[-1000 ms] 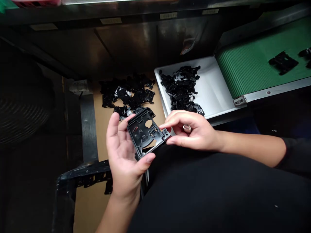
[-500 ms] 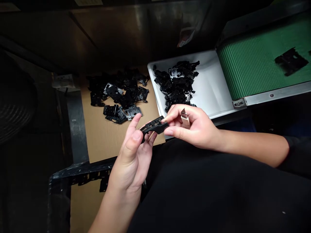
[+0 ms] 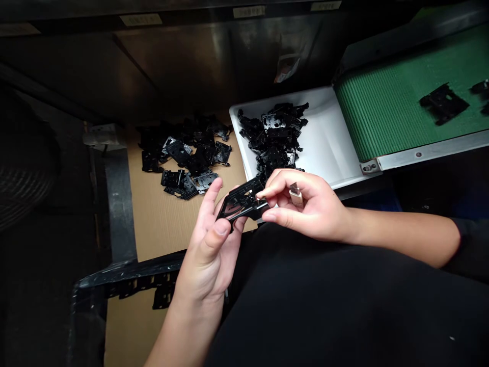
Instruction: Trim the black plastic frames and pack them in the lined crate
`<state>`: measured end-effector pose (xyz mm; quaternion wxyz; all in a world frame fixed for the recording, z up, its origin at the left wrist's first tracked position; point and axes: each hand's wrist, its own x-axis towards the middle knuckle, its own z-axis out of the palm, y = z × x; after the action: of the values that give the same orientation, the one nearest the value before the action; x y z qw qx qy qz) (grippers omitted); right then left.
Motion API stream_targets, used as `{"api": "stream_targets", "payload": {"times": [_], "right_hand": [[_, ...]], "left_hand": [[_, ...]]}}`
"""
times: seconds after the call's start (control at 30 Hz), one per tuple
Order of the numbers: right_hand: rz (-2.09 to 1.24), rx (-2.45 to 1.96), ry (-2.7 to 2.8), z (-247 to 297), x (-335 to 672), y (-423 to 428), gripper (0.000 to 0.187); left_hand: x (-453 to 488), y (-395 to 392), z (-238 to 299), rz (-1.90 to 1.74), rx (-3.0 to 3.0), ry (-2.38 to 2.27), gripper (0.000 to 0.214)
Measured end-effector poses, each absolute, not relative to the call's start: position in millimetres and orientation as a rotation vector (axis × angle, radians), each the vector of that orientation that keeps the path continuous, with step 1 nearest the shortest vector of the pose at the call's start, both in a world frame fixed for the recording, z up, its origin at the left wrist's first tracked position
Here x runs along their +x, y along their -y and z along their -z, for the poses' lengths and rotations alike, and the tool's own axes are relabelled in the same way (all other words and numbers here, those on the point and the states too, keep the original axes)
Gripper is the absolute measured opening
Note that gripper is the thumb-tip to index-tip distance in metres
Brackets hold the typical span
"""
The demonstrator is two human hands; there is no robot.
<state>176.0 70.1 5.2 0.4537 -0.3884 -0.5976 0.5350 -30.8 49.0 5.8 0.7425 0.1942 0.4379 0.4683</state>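
Observation:
Both my hands hold one flat black plastic part (image 3: 241, 203) above my lap. My left hand (image 3: 210, 250) cups it from below, thumb and fingers closed on its left edge. My right hand (image 3: 301, 206) pinches its right edge between thumb and forefinger. A small silver-tipped tool (image 3: 295, 193) is tucked in the right hand's other fingers. The part is tilted, seen nearly edge-on.
A pile of similar black parts (image 3: 187, 153) lies on cardboard (image 3: 160, 219) to the left. A white tray (image 3: 328, 142) holds another heap (image 3: 275, 137). A green conveyor belt (image 3: 389, 102) at right carries more parts (image 3: 443, 102). A black crate rim (image 3: 126, 275) sits at lower left.
The part has been turned from lying flat in my left palm to nearly edge-on, then tilted back a little. The small tool in my right hand came into sight.

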Motion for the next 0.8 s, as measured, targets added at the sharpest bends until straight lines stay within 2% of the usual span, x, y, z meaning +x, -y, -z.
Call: {"api": "stream_targets", "payload": {"times": [0.23,0.43,0.6,0.67,0.8], "right_hand": [[-1.346,-0.761,1.522,-8.9,181.7,-69.3,0.027],[-1.108,-0.662,1.766,-13.5,186.3,-72.4,0.025],[-1.047,-0.642,1.793,-9.7,183.7,-72.3,0.027],[-1.089,-0.647,1.756,-8.3,180.3,-71.0,0.027],[-1.205,-0.696,1.677,-8.4,174.3,-67.8,0.027]], "left_hand": [[-41.2,-46.8,-6.1,-1.077,0.918,-0.962,0.095],[-40.3,-34.3,-25.4,-1.303,1.245,-1.128,0.094],[-47.8,-27.3,-36.4,-1.249,1.401,-1.171,0.105],[-49.7,-26.9,-38.7,-1.224,1.348,-1.159,0.102],[-51.9,-27.6,-40.5,-1.184,1.205,-1.132,0.080]]}}
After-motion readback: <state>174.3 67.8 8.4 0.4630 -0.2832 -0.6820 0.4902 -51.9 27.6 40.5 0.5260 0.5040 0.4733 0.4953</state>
